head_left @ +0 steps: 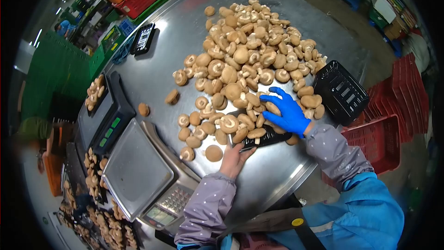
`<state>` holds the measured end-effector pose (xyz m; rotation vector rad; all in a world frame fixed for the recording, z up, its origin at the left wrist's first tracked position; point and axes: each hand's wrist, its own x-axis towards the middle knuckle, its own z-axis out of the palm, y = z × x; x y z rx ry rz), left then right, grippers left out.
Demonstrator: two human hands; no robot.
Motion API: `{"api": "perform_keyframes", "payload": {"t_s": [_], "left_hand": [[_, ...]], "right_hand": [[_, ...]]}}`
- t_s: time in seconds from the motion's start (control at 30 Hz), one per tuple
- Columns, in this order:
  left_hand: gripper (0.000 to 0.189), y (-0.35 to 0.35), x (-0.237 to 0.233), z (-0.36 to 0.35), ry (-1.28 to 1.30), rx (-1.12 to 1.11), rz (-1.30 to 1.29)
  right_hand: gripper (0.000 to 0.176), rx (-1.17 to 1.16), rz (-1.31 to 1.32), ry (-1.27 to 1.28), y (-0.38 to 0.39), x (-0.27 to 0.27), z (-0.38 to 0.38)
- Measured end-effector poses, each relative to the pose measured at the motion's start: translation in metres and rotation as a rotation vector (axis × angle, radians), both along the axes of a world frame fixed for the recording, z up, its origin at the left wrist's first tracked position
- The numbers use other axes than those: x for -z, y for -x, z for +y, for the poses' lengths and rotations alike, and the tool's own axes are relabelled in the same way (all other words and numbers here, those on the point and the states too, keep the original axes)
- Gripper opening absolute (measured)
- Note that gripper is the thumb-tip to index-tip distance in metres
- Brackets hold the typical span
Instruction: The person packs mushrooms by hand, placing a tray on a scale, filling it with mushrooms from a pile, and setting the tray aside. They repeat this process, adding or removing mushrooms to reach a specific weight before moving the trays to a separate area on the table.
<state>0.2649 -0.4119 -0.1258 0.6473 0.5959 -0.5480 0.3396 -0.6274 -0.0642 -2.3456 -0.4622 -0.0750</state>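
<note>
A large heap of brown mushrooms (240, 55) lies on the steel table (185, 14). Near its front edge a black plastic tray (266, 138) is partly covered by mushrooms. My left hand (235, 159), bare, grips the near left edge of that tray, thumb on top. In a blue glove, my right hand (287, 112) reaches over the tray's right side, its fingers spread around a mushroom (273, 108) at the heap's edge. Whether the fingers press on that mushroom is hard to make out.
On the left stand a steel weighing scale (138, 166) and a dark scale (99, 115) bearing a filled tray. Filled mushroom trays (106, 224) lie at the lower left. Black trays (340, 90) are at the right edge, above a red crate (374, 143). Another black tray (143, 39) lies upper left.
</note>
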Motion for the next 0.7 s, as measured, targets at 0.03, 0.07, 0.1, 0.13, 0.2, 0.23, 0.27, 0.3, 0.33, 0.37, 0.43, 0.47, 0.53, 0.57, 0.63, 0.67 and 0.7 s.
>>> {"api": "perform_keyframes", "payload": {"t_s": [0.03,0.07,0.1,0.13,0.2,0.23,0.27,0.3,0.33,0.37,0.43,0.47,0.53,0.57,0.63,0.67,0.7], "left_hand": [[0.045,0.010,-0.005,0.004,-0.002,-0.014,0.005],[0.048,0.023,-0.012,0.008,0.008,-0.024,0.038],[0.052,0.036,-0.018,0.012,0.018,-0.034,0.074],[0.056,0.047,-0.019,0.017,0.030,-0.027,0.065],[0.052,0.068,-0.024,0.024,0.032,-0.060,0.101],[0.048,0.077,-0.027,0.027,0.035,-0.080,0.129],[0.050,0.086,-0.031,0.032,0.046,-0.067,0.108],[0.050,0.094,-0.036,0.037,0.046,-0.083,0.112],[0.053,0.101,-0.041,0.042,0.037,-0.072,0.085],[0.055,0.106,-0.048,0.048,0.026,-0.060,0.054],[0.055,0.114,-0.068,0.059,-0.021,-0.085,0.044],[0.055,0.117,-0.076,0.065,-0.065,-0.098,0.037],[0.054,0.121,-0.087,0.082,-0.058,-0.096,-0.011],[0.053,0.123,-0.093,0.091,-0.052,-0.080,-0.049],[0.051,0.127,-0.104,0.104,-0.063,-0.107,-0.054],[0.050,0.128,-0.109,0.110,-0.072,-0.103,-0.065],[0.049,0.129,-0.114,0.117,-0.082,-0.098,-0.077]], "right_hand": [[0.041,-0.034,0.012,-0.044,0.009,0.000,0.001],[0.043,-0.061,0.072,-0.112,0.015,0.002,0.001],[0.043,-0.055,0.152,-0.241,0.019,0.000,0.000],[0.042,0.016,0.299,-0.455,0.022,-0.001,0.001],[0.040,0.170,0.459,-0.647,0.020,0.003,-0.002],[0.041,0.241,0.505,-0.746,0.023,-0.005,0.000],[0.039,0.255,0.469,-0.747,0.025,-0.009,0.002],[0.037,0.269,0.435,-0.749,0.028,-0.011,0.003],[0.039,0.267,0.475,-0.791,0.033,-0.011,0.004],[0.039,0.252,0.478,-0.790,0.036,-0.007,0.003],[0.042,0.139,0.210,-0.211,0.039,-0.002,0.004],[0.044,0.178,0.103,-0.083,0.046,-0.006,0.010],[0.045,0.048,0.188,-0.212,0.049,-0.024,0.029],[0.045,-0.067,0.283,-0.339,0.053,-0.041,0.044],[0.044,-0.249,0.333,-0.394,0.063,-0.077,0.082],[0.045,-0.344,0.261,-0.335,0.064,-0.090,0.103],[0.045,-0.436,0.187,-0.276,0.064,-0.107,0.126]]}}
